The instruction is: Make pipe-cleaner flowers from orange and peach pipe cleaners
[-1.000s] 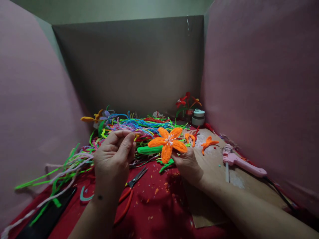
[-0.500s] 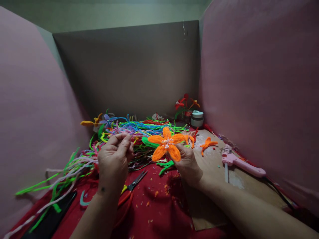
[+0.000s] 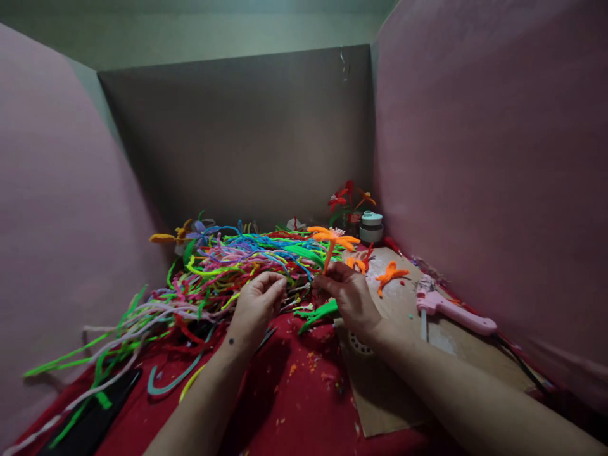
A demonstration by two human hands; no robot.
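Observation:
Thumb and fingers of my right hand (image 3: 354, 301) pinch the stem of an orange pipe cleaner flower (image 3: 334, 235). The bloom is seen from the side, facing up, with pale stamens at its centre and a green leaf (image 3: 304, 253) to its left. My left hand (image 3: 263, 297) is closed in a pinch a little left of the stem; anything between its fingertips is too small or hidden to make out. Below my right hand lies a bundle of green pipe cleaner pieces (image 3: 318, 315). My left forearm covers most of the scissors (image 3: 266, 337).
A heap of coloured pipe cleaners (image 3: 237, 256) spreads behind my hands. On the right, a pink glue gun (image 3: 456, 313) and an orange pipe cleaner piece (image 3: 392, 275) lie on a brown board (image 3: 389, 405). Red flowers (image 3: 342, 197) and a lidded jar (image 3: 371, 227) stand at the back.
My right hand has turned the flower from facing me to facing up, showing its stem. My left hand has moved right, close to the stem, and its forearm now covers the scissors.

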